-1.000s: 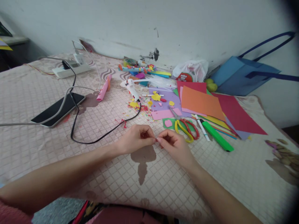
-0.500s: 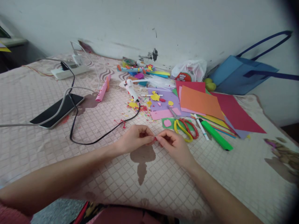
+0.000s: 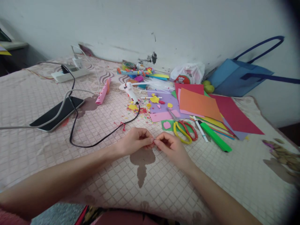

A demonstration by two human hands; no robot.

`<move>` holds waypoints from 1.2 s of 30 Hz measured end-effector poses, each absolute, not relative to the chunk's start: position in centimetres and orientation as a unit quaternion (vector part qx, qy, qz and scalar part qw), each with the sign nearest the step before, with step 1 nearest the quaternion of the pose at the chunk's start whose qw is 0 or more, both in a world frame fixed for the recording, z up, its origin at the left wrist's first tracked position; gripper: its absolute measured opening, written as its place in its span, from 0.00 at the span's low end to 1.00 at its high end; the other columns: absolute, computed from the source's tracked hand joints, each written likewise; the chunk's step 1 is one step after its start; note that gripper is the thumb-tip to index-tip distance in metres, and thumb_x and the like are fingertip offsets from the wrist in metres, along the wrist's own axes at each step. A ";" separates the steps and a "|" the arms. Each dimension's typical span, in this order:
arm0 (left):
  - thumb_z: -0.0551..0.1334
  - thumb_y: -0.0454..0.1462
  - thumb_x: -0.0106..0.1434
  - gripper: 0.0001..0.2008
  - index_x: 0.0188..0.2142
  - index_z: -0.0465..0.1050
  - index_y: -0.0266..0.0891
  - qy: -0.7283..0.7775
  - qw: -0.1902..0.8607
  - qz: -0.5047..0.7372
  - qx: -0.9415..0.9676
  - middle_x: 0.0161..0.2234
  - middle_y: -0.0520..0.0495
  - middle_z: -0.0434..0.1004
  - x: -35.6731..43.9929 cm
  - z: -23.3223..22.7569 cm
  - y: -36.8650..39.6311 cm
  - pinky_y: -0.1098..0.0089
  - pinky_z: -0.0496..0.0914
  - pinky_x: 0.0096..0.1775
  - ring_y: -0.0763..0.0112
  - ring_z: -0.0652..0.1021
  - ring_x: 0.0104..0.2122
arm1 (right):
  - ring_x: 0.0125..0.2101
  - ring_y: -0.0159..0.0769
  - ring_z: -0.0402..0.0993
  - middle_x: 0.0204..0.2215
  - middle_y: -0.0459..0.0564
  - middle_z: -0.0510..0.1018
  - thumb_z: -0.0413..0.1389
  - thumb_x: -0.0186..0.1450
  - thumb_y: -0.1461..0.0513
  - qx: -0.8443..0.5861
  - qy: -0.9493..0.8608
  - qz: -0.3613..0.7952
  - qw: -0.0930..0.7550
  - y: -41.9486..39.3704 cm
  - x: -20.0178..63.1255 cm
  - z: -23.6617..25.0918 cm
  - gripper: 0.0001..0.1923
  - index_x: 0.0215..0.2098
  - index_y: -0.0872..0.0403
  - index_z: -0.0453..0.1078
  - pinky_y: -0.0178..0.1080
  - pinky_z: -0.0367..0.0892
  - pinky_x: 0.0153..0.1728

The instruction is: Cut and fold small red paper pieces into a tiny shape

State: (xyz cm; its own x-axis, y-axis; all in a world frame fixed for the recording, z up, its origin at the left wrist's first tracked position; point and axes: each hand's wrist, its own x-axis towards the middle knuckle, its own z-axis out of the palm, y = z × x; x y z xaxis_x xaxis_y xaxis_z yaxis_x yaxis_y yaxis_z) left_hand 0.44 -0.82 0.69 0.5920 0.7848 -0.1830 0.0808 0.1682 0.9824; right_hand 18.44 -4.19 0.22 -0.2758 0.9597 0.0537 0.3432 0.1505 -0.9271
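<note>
My left hand (image 3: 138, 140) and my right hand (image 3: 170, 145) meet fingertip to fingertip over the patterned cloth, close to the front of the table. Both are closed in a pinch on a small red piece, almost wholly covered by the fingers now; its material I cannot make out. Just beyond my right hand lie scissors (image 3: 183, 133) with one yellow and one red handle, and a green scrap (image 3: 172, 122) bearing a pink cut-out (image 3: 167, 125). Farther back, a white glue gun (image 3: 131, 93) rests on its side among paper clippings (image 3: 140, 112).
A black cable (image 3: 103, 137) loops left of my hands, near a dark tablet-like device (image 3: 58, 114) and a power strip (image 3: 70, 74). Coloured sheets (image 3: 200, 104), a green cutter (image 3: 215, 137) and a white pen (image 3: 201, 129) lie right. A blue bag (image 3: 241, 76) leans against the wall.
Both hands stay together in nearly the same spot. The red piece between the fingertips showed more clearly before and is now mostly covered. The view has shifted slightly.
</note>
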 end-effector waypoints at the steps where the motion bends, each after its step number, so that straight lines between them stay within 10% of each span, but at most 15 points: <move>1: 0.62 0.38 0.57 0.08 0.27 0.72 0.33 0.369 0.678 0.263 0.579 0.24 0.49 0.75 0.5 0.7 -0.9 0.76 0.67 0.28 0.77 0.72 0.23 | 0.25 0.30 0.65 0.23 0.44 0.70 0.53 0.64 0.59 -0.485 -0.671 0.431 0.359 -4.2 18.4 0.3 0.08 0.28 0.54 0.67 0.34 0.61 0.26; 23: 0.62 0.41 0.57 0.10 0.28 0.71 0.34 0.366 0.659 0.275 0.597 0.26 0.47 0.76 0.2 0.2 -0.6 0.74 0.66 0.30 0.74 0.73 0.26 | 0.27 0.32 0.65 0.24 0.45 0.68 0.46 0.68 0.61 -0.504 -0.740 0.279 0.347 -3.7 19.4 1.0 0.12 0.29 0.53 0.66 0.35 0.60 0.30; 29: 0.63 0.41 0.56 0.11 0.26 0.69 0.34 0.399 0.655 0.315 0.560 0.24 0.48 0.75 0.3 1.0 -0.3 0.73 0.67 0.31 0.75 0.73 0.25 | 0.32 0.39 0.67 0.31 0.49 0.69 0.57 0.57 0.57 -0.645 -0.716 0.034 0.264 -0.8 26.0 0.8 0.09 0.31 0.52 0.62 0.39 0.61 0.33; 36: 0.64 0.41 0.56 0.11 0.27 0.69 0.33 0.398 0.675 0.331 0.526 0.24 0.49 0.75 1.4 2.4 0.7 0.74 0.67 0.31 0.77 0.74 0.24 | 0.28 0.40 0.69 0.26 0.47 0.69 0.61 0.51 0.55 -0.695 -0.676 0.089 0.228 0.7 29.0 -1.3 0.16 0.30 0.52 0.61 0.38 0.59 0.26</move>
